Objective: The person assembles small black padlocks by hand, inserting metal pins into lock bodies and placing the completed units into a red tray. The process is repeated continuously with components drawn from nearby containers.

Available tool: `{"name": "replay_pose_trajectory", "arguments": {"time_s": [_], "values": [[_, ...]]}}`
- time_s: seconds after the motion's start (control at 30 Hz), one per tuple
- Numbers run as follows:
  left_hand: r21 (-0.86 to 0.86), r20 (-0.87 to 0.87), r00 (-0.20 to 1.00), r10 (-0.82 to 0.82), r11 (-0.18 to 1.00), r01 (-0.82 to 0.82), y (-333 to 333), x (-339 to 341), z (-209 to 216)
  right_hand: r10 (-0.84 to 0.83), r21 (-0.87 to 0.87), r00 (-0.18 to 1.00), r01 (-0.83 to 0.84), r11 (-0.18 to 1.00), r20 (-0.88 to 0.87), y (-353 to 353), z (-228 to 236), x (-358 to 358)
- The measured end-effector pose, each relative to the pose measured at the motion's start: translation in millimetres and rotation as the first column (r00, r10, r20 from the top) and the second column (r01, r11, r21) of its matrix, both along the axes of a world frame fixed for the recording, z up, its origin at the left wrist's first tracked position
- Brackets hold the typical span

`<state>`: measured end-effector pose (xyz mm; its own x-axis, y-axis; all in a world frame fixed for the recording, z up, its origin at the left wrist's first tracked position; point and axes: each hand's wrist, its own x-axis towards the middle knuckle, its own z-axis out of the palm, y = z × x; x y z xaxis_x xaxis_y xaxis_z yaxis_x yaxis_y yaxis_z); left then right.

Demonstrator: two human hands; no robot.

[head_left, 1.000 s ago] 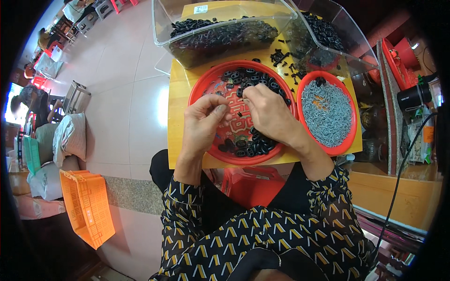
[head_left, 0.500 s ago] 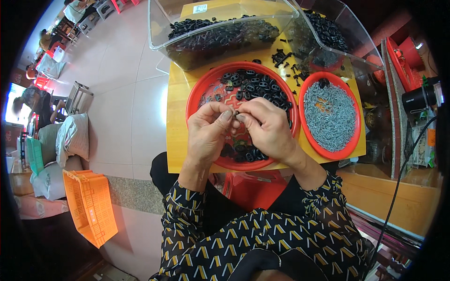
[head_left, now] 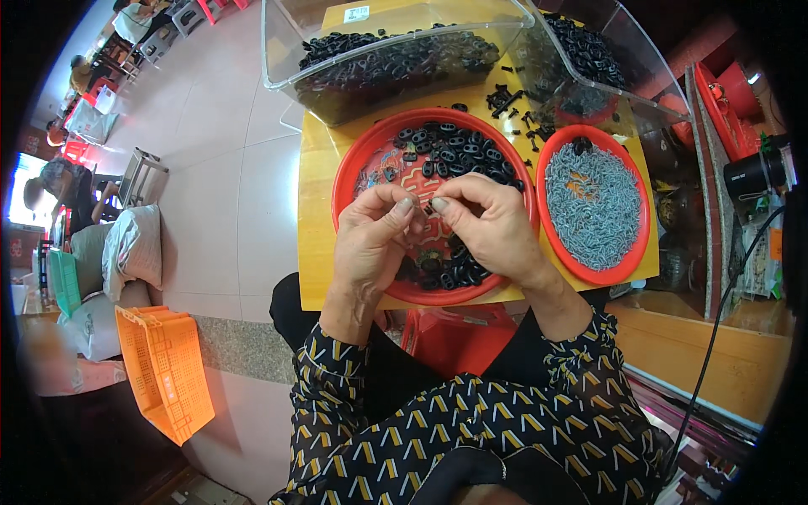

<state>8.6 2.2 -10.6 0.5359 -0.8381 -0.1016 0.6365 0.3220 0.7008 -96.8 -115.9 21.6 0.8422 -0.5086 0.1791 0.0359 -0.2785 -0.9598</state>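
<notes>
Above a round red tray [head_left: 347, 164], my left hand [head_left: 376, 231] and my right hand [head_left: 488, 223] meet with fingertips pinched close together. Between them is a small black part [head_left: 428, 208], mostly covered by the fingers; which hand bears it more is hard to tell. Loose black two-holed plastic pieces [head_left: 467, 151] fill the tray's far right side, and more lie at its near edge under my hands. Right of it, an oval red tray [head_left: 548, 244] holds a heap of small silvery screws [head_left: 593, 210], with a dark piece resting at its far end.
Two clear plastic bins [head_left: 404, 50] with black pieces stand at the table's far side. Black pegs [head_left: 505, 99] lie loose on the yellow tabletop [head_left: 316, 252]. An orange crate [head_left: 164, 370] is on the floor at left. A black cable [head_left: 715, 328] hangs at right. Other people sit far left.
My fingertips have parted slightly and the right hand has shifted a little to the right. The small black part between them shows more now.
</notes>
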Motion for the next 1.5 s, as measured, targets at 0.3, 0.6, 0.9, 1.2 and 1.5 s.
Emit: {"name": "replay_pose_trajectory", "arguments": {"time_s": [0.3,0.6,0.9,1.2,1.5], "values": [[0.008,0.038,0.997,0.062,0.998,-0.062,0,-2,2,0.015,0.386,1.000,-0.023,0.922,0.024,8,0,-1],[0.013,0.085,0.991,0.101,0.995,-0.102,-1,-5,7,-0.007,0.278,1.000,0.009,0.960,-0.006,10,1,-2],[0.027,0.173,0.980,0.102,0.994,-0.108,-2,-7,6,0.005,0.241,1.000,0.000,0.971,-0.021,11,0,-1],[0.093,0.618,0.763,0.192,0.945,-0.313,-1,-15,6,-0.007,0.179,0.999,0.015,0.984,-0.049,10,-6,-1],[0.088,0.727,0.672,0.143,0.951,-0.297,-1,-15,11,0.071,0.383,0.996,-0.044,0.923,-0.057,8,1,-1]]}}
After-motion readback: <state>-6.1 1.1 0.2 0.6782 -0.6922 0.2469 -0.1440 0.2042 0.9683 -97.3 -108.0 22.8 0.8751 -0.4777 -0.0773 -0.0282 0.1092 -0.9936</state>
